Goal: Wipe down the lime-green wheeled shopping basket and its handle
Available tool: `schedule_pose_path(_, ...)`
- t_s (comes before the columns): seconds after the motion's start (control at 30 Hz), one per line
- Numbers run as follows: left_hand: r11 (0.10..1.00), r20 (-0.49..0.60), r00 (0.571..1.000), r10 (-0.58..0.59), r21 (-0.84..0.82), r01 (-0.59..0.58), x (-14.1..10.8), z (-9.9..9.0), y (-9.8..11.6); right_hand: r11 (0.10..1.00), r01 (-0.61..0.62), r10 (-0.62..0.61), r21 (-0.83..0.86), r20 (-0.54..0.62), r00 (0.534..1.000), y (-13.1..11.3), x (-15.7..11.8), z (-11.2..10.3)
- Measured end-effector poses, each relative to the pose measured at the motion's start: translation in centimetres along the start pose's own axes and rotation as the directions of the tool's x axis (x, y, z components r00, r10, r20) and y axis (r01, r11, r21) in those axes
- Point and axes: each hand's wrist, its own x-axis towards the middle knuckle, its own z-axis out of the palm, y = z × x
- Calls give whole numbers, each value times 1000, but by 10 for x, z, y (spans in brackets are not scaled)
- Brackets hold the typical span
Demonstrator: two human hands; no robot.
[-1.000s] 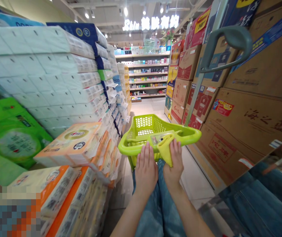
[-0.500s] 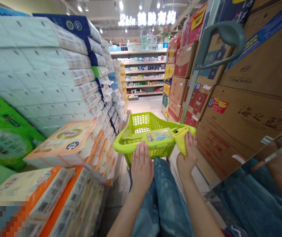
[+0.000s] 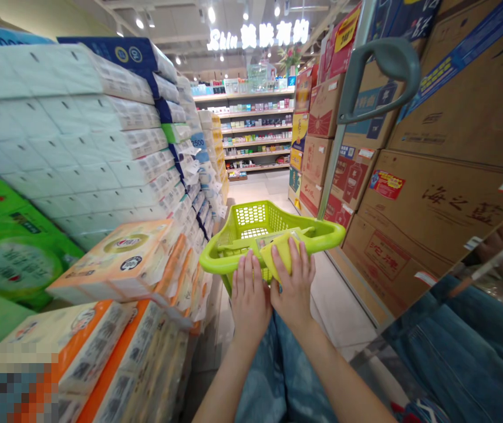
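Observation:
A lime-green plastic basket (image 3: 216, 258) with perforated walls is in front of me. My left hand (image 3: 251, 294) lies on its near rim, left of centre, with the fingers stretched out. Just to the right, my right hand (image 3: 294, 282) presses a yellow cloth (image 3: 273, 261) against the middle of the same rim. The cloth partly covers the clear label panel on the handle. Both hands are close together, above my blue jeans (image 3: 282, 376).
Stacked white tissue packs (image 3: 49, 117) rise on the left, above orange packs (image 3: 119, 249). Brown cartons (image 3: 445, 205) stand on the right behind a metal post with a grey handle (image 3: 377, 79). Shelves (image 3: 255, 129) stand at the aisle's far end.
My right hand has moved left along the rim with the yellow cloth, from the right corner to the middle beside my left hand. My left hand stays nearly in place.

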Motion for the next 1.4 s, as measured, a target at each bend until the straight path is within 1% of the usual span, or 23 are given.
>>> schedule_pose_path(0.07, 1000, -1, 1000, -2, -20, 2, 0, 0, 0, 1000, 2, -2, -23, 18, 1000, -1, 3, -5)
schedule_pose_path(0.13, 999, 2, 1000, 0, -32, 0, 0, 1, 0, 999, 35, -34, -29, 30, 999, 0, 8, -10)
schedule_pose_path(0.2, 1000, 9, 1000, 2, -27, -1, -1, 1, 0, 994, 113, -112, -8, 82, 990, 3, 13, -14)
schedule_pose_path(0.27, 1000, 22, 1000, -1, -11, 1, -1, 0, 0, 979, 202, -203, 21, 143, 969, 7, 18, -17)
schedule_pose_path(0.33, 1000, 31, 1000, -2, 2, 1, -1, 0, 0, 967, 252, -253, 25, 170, 953, 11, 20, -17)
schedule_pose_path(0.43, 1000, 27, 1000, 3, -1, -3, 0, -1, 1, 961, 277, -271, -16, 150, 951, 16, 18, -13)
schedule_pose_path(0.53, 1000, 27, 1000, 5, -2, -5, 2, -2, 1, 954, 298, -294, -41, 83, 952, 24, 13, -6)
schedule_pose_path(0.6, 1000, 30, 1000, 7, -1, -7, 3, -4, 1, 955, 294, -293, -27, 45, 955, 35, 10, -4)
schedule_pose_path(0.67, 1000, 39, 999, 11, -7, -10, 4, -6, 2, 967, 256, -256, 1, -7, 967, 50, 9, -5)
schedule_pose_path(0.77, 1000, 55, 998, 13, -17, -12, 5, -8, 3, 991, 126, -120, 45, -125, 985, 70, 9, -9)
schedule_pose_path(0.83, 1000, 62, 998, 7, -16, -6, 6, -9, 4, 997, 38, -26, 68, -170, 985, 73, 8, -11)
schedule_pose_path(0.9, 1000, 68, 998, 0, -13, 1, 5, -9, 5, 997, -3, 18, 82, -175, 984, 64, 5, -9)
schedule_pose_path(0.97, 1000, 75, 997, 2, -11, -1, 4, -9, 4, 997, 9, 4, 83, -155, 988, 45, 1, -3)
schedule_pose_path(1.07, 1000, 75, 997, 18, -17, -17, 2, -7, 1, 993, 100, -93, 62, -107, 990, 15, -7, 9)
schedule_pose_path(1.13, 999, 69, 997, 23, -25, -21, 1, -6, -1, 988, 150, -146, 42, -83, 986, 4, -11, 16)
schedule_pose_path(1.17, 999, 70, 997, 25, -26, -23, 1, -5, -2, 985, 169, -166, 32, -73, 983, 4, -12, 18)
schedule_pose_path(1.23, 999, 76, 997, 27, -22, -26, 1, -5, -3, 978, 210, -209, 14, -66, 976, 12, -13, 18)
schedule_pose_path(1.3, 1000, 86, 996, 25, -14, -24, 2, -6, -2, 972, 235, -234, 0, -80, 969, 31, -13, 16)
schedule_pose_path(1.33, 1000, 88, 996, 21, -15, -20, 3, -7, -1, 974, 225, -224, -5, -95, 970, 41, -13, 13)
schedule_pose_path(1.4, 1000, 86, 996, 11, -20, -9, 4, -8, 1, 988, 158, -156, -2, -132, 979, 61, -11, 8)
